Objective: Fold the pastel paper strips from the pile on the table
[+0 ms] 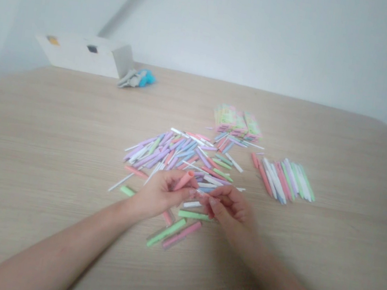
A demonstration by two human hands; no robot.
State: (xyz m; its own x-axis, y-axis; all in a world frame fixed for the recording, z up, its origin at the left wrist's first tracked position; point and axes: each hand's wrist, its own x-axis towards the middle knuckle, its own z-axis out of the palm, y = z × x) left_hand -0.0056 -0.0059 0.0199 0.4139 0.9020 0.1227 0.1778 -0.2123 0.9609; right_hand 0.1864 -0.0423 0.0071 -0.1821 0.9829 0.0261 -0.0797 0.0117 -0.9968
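The left hand (pixel 159 194) has its fingers (pixel 170 183) closed on a coral plastic tube (pixel 184 180). The right hand (pixel 233 209) curls shut on a small pink piece (pixel 202 195), blurred. Loose pastel tubes (pixel 174 154) lie at 12 o'clock on the tabletop (pixel 35 142), a tidy row (pixel 282 179) at 2 o'clock.

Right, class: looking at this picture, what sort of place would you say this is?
Probably a plain indoor work room, perhaps at home: a wood-grain table, a heap of pastel pen-like tubes, and a bare white wall.
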